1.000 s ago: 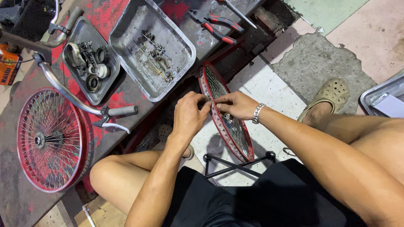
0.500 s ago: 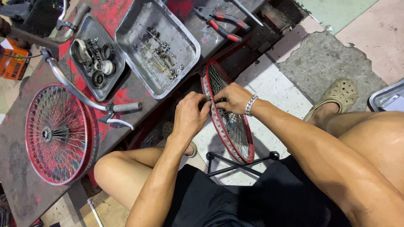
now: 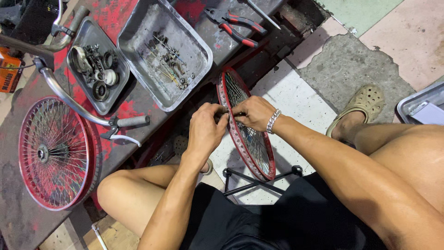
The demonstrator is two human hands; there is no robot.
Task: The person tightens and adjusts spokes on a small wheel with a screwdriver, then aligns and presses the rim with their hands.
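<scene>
Left hand (image 3: 206,127) and right hand (image 3: 252,112) pinch rim of red wheel (image 3: 245,129) edge-on; likely light, stiff rim, thin bendable spokes; grip rim.

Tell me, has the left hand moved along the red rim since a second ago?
No. The left hand stays at the same spot on the red rim, below the large metal tray.

Both hands, left hand (image 3: 206,127) and right hand (image 3: 253,113), meet on the rim (image 3: 252,143) between the knees. Bench ahead: two trays (image 3: 138,51) side by side, pliers (image 3: 238,25) right, wheel (image 3: 51,153) left, handlebar (image 3: 78,106) between.
</scene>
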